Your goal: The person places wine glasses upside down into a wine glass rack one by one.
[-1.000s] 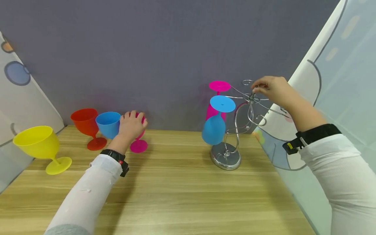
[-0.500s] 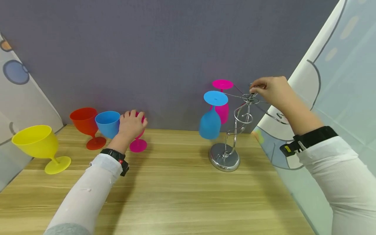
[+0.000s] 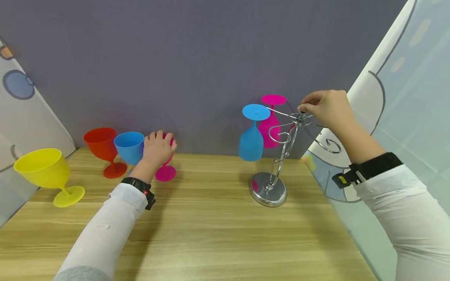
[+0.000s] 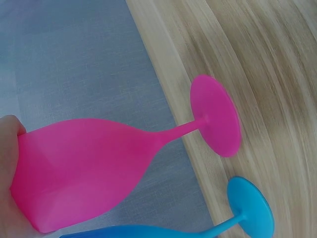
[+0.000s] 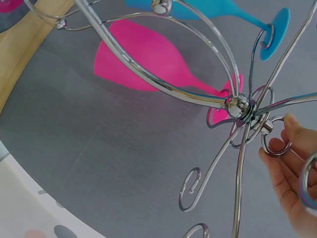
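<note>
My left hand point(image 3: 157, 150) grips a pink plastic wine glass by the rim of its bowl point(image 4: 84, 168); the glass stands upright, its foot point(image 3: 165, 173) on the table. On the right, my right hand point(image 3: 328, 109) pinches the small ring point(image 5: 275, 139) at the top of a chrome wine glass rack point(image 3: 268, 191). Two glasses hang upside down by their feet from its wire arms: a blue one point(image 3: 251, 142) and, behind it, another pink one point(image 3: 270, 127). The other curled arms point(image 5: 190, 191) in the right wrist view carry nothing.
Beside my left hand a second blue glass point(image 3: 129, 146) stands upright. Further left are a red glass point(image 3: 100, 144) and a large yellow one point(image 3: 43, 169). A grey panel point(image 3: 197, 78) rises behind the wooden table point(image 3: 218, 226), with patterned sheets point(image 3: 415, 117) at both sides.
The top of the rack has turned clockwise as seen from above: the hanging blue glass swung left and back, the hanging pink one rightward. My left hand has stayed on its glass.
</note>
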Tool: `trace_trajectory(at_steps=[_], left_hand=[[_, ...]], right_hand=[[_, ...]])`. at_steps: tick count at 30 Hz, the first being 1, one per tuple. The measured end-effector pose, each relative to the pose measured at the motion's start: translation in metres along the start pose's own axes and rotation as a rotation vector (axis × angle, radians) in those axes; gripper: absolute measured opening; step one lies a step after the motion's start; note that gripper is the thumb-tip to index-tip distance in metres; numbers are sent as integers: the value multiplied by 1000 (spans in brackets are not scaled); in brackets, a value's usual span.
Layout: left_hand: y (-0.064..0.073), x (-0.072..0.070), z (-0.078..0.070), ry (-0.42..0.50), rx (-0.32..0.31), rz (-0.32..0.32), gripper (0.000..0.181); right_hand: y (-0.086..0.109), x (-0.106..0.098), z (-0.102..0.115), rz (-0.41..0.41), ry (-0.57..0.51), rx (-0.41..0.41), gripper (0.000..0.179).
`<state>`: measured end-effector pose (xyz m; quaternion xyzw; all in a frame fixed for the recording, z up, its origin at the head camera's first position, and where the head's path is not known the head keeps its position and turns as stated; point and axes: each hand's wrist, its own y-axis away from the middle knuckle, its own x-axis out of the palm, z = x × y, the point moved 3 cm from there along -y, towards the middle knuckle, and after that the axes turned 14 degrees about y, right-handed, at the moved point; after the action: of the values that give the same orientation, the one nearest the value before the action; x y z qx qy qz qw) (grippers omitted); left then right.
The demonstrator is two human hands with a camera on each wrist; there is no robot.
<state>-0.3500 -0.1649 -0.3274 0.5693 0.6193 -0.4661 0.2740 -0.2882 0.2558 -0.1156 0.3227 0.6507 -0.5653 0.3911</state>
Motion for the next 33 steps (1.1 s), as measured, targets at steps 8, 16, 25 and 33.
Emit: trace_trajectory(at_steps=[8, 16, 25, 33], left_hand=[[1, 2, 1, 4, -1, -6, 45], [2, 2, 3, 5, -1, -22, 45], [2, 1, 3, 5, -1, -40, 45], [2, -1, 1, 8, -3, -40, 44]], right_hand=[[0, 0, 5, 46, 1, 72, 28], [1, 0, 10, 25, 24, 78, 27], [1, -1, 11, -3, 31, 101, 28], [-1, -3, 14, 10, 47, 128, 27]])
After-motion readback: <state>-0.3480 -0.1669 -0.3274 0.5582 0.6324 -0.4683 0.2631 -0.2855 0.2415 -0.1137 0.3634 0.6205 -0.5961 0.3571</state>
